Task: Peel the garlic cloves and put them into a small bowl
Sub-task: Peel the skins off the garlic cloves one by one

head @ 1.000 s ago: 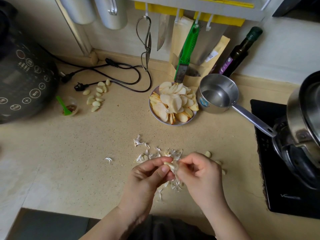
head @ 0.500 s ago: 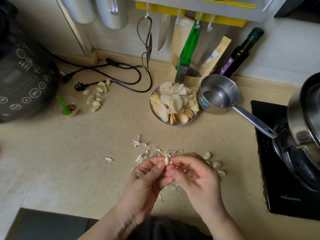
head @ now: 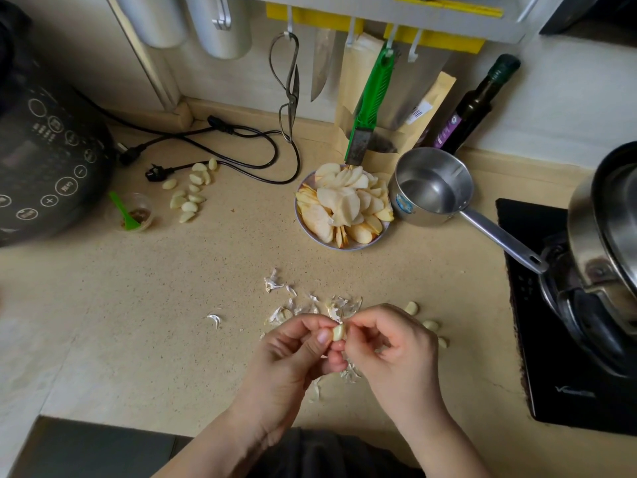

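Both hands met over the countertop point(head: 144, 322): the left hand point(head: 293, 357) and the right hand point(head: 396, 350), fingers curled, pinched one garlic clove point(head: 338, 332) between their fingertips. Torn skins point(head: 310, 305) lay scattered just beyond and under them. Three peeled cloves point(head: 429, 325) showed by the right hand; about a dozen more point(head: 191, 193) sat near the black cooker point(head: 44, 160), their exact count hard to make out

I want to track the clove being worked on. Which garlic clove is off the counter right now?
The garlic clove pinched between the left hand and right hand. The far-left cloves and the cloves beside the right hand lie on the counter.
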`<state>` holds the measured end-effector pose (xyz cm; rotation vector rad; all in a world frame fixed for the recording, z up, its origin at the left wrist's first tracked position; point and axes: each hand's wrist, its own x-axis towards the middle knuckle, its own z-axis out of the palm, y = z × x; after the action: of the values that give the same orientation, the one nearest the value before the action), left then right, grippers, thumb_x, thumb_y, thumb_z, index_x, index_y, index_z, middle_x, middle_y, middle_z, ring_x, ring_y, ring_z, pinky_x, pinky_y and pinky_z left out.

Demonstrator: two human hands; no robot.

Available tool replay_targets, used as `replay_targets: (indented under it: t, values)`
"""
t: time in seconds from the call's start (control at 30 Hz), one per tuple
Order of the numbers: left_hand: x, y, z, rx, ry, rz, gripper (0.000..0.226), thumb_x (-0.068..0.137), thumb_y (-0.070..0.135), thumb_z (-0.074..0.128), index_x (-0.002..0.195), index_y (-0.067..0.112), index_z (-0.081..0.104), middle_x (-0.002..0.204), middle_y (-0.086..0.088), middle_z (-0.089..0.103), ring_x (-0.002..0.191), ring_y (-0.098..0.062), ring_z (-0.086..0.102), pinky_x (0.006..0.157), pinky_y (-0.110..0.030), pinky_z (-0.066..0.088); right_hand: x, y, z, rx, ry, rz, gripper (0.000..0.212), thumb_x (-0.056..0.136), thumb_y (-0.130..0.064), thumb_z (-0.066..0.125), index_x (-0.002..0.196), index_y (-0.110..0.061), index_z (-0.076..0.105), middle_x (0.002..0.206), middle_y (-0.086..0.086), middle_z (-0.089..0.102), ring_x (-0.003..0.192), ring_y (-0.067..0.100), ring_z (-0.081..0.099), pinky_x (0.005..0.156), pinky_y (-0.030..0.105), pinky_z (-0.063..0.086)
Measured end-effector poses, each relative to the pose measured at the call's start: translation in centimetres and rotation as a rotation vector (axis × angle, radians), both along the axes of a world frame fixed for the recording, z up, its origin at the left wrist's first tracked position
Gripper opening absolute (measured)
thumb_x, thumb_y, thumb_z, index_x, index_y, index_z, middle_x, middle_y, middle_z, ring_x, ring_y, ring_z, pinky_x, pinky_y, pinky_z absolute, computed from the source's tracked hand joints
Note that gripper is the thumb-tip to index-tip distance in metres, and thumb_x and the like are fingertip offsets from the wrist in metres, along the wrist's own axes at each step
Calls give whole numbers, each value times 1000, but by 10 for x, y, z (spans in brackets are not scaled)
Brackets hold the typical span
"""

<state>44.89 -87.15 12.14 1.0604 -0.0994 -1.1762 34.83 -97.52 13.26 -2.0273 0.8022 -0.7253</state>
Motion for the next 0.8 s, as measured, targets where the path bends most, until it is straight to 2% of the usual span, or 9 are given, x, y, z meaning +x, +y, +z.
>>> replay_targets:
  t: [0.1, 0.17, 0.27, 0.33, 0.43, 0.5, 0.63, 0.73, 0.8]
  values:
    - [-2, -1, 3, -16, 232, -18, 13, 84, 18, 65, 78, 7, 68, 65, -6, 58, 55, -9, 55, 54, -21, 54, -1, -6, -11, 175, 47, -102, 17, 77, 0, 71, 63, -6, 63, 52, -1, 58, 47, 8, 51, 47, 25, 42]
    - [-2, -3, 5, -10, 321, -4, 16, 83, 20, 60, 72, 10, 67, 63, -4, 55, 51, -8, 51, 50, -20, 53, -4, -5, -13, 323, -18, -68, 24, 84, -13, 64, 62, -6, 57, 50, 6, 52, 47, 14, 46, 46, 26, 37]
    - [-2, -6, 7, 14, 384, 15, 19, 80, 23, 60, 70, 10, 70, 59, -1, 52, 48, -5, 50, 48, -19, 53, -5, 2, -5, 511, -210, 136, 15, 87, -26, 60, 88, -13, 65, 71, 1, 57, 59, 6, 56, 53, 16, 43]
    - [-5, -7, 8, 35, 349, 5, 23, 81, 27, 60, 71, 10, 72, 57, 1, 49, 46, -4, 47, 45, -17, 52, -2, 4, -3, 505, -235, 234, 19, 86, -19, 66, 102, -8, 67, 85, 1, 60, 67, 14, 66, 55, 23, 52]
    - [-11, -8, 6, 128, 129, -12, 34, 79, 41, 58, 58, 14, 59, 50, 2, 41, 41, -7, 36, 39, -18, 38, 1, 4, -3, 470, -214, 218, 8, 84, -9, 70, 86, -2, 68, 75, 2, 65, 58, 13, 66, 49, 23, 51]
    - [-14, -10, 4, 191, -37, -21, 40, 82, 47, 51, 55, 17, 52, 47, 2, 38, 39, -8, 30, 38, -18, 32, 1, 7, -6, 576, -200, 177, 5, 83, -14, 72, 83, -9, 69, 67, 2, 67, 55, 10, 64, 49, 19, 49]
    - [7, -13, -5, 325, -491, -60, 36, 90, 38, 49, 63, 14, 51, 45, 7, 44, 38, -7, 39, 41, -17, 36, 2, 2, -27, 792, -277, -25, 5, 81, -14, 73, 81, -16, 68, 65, 9, 68, 56, 18, 67, 52, 22, 52]
    - [48, 6, -27, 548, -1015, -100, 20, 93, 11, 55, 74, 8, 58, 59, 5, 58, 48, -8, 51, 52, -23, 45, -23, -36, -52, 534, -110, -363, 20, 85, 2, 66, 81, -18, 63, 76, 12, 68, 69, 27, 69, 62, 31, 56]
    - [63, 24, -37, 639, -1171, -192, 11, 90, 3, 58, 81, 7, 62, 68, 0, 63, 57, -10, 57, 56, -26, 48, -50, -62, -65, 320, 128, -455, 24, 83, 2, 68, 85, -21, 62, 85, 9, 68, 82, 33, 67, 76, 40, 54]
